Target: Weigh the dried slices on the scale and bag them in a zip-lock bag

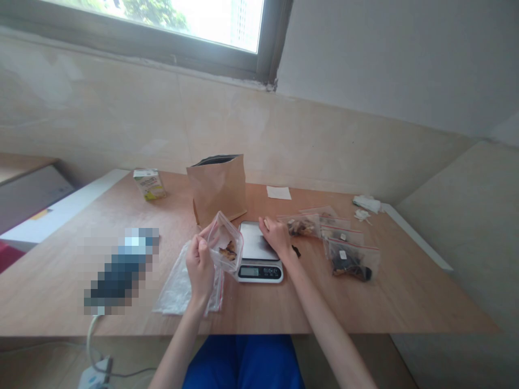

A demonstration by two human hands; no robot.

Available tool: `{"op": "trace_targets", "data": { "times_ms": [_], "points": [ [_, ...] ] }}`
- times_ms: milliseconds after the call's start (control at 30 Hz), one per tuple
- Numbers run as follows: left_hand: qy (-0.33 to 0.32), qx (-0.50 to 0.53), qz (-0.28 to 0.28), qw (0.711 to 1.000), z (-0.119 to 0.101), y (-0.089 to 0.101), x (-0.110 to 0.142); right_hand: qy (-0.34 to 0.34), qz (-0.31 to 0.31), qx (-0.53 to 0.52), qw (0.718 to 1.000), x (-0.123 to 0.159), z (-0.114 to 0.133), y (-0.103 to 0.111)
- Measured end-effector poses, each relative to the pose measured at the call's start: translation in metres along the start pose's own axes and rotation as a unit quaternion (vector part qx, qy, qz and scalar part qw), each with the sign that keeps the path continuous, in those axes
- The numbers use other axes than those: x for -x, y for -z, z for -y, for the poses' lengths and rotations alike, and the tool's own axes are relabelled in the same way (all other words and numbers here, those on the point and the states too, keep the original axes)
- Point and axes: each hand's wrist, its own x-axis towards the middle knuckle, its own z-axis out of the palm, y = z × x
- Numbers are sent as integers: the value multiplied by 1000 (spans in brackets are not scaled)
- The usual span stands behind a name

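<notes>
The person's left hand [200, 265] is up above the counter [57, 302]. Its grip is pressed shut and pinches the side of a clear zip bag [225, 243]. The bag is held open and tilted, just beside the scale. Some brown food bits [228, 250] sit low inside the bag.

The right hand [276, 236] holds nothing. Its grip is loose and open, and its fingers [265, 224] lie on the far edge of a small kitchen scale [259, 272]. The scale has a shiny metal top and a black screen on the front, and it stands on the counter between the 2 hands.

Under the left hand lies a flat, see-through plastic bag [182, 286] with a red strip along its edge. A small dark bit [296, 250] lies on the counter next to the right wrist.

To the right of the scale is a group of small zip bags [351, 260] with dark and brown bits in them. They lie close together, and some overlap.

Further back stand a brown paper bag [218, 186] with a dark inside and a small juice carton [149, 183]. A white paper [279, 192] lies near the back edge. Some white stuff [367, 204] lies at the far right. On the left lies a long thing [117, 270], too blurred to tell what it is.
</notes>
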Motion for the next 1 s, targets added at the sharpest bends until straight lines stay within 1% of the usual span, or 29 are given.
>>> {"op": "trace_targets", "data": {
  "times_ms": [67, 100, 133, 167, 200, 233, 267, 300, 333, 367, 400, 433, 467, 567, 633, 733, 800, 867, 933, 1000],
  "points": [
    [23, 35, -5, 999, -4, -2, 1, -43, -38, -32, 998, -4, 9, 3],
    [27, 42, -4, 999, -5, -3, 2, -80, -65, -83, 991, -7, 16, 5],
    [28, 45, -2, 999, -7, -5, 2, -127, -93, -158, 975, -10, 26, 9],
    [28, 43, -3, 999, -7, -6, 3, -180, -119, -260, 941, -13, 37, 14],
    [25, 34, -6, 999, -8, -7, 4, -234, -135, -364, 891, -17, 49, 19],
    [21, 19, -11, 1000, -8, -9, 4, -270, -136, -452, 839, -20, 62, 24],
    [15, 2, -18, 1000, -7, -10, 5, -285, -122, -518, 797, -23, 75, 29],
    [9, -12, -25, 1000, -6, -12, 6, -291, -105, -564, 766, -25, 87, 33],
    [6, -19, -29, 999, -6, -13, 7, -289, -91, -596, 744, -26, 97, 35],
    [5, -16, -29, 999, -5, -15, 9, -282, -78, -615, 732, -27, 105, 37],
    [6, -3, -27, 1000, -4, -16, 10, -274, -69, -625, 728, -27, 111, 37],
    [8, 13, -26, 1000, -4, -17, 11, -263, -60, -627, 731, -26, 115, 36],
    [10, 26, -28, 999, -4, -18, 12, -250, -49, -623, 739, -24, 117, 35],
    [12, 24, -42, 999, -6, -20, 13, -219, -9, -591, 776, -19, 118, 30],
    [13, 5, -55, 998, -10, -21, 14, -209, -5, -572, 793, -17, 117, 28],
    [20, 7, -75, 997, -15, -22, 14, -202, -21, -561, 802, -15, 115, 25],
    [27, 18, -79, 996, -15, -22, 14, -192, -8, -540, 819, -14, 111, 26],
    [30, 21, -80, 996, -14, -21, 14, -165, 20, -499, 850, -12, 106, 29],
    [35, 19, -85, 996, -11, -20, 14, -115, 62, -455, 881, -9, 101, 36],
    [45, 23, -91, 995, -8, -19, 14, -59, 113, -409, 904, -5, 99, 45]
  ]
}}
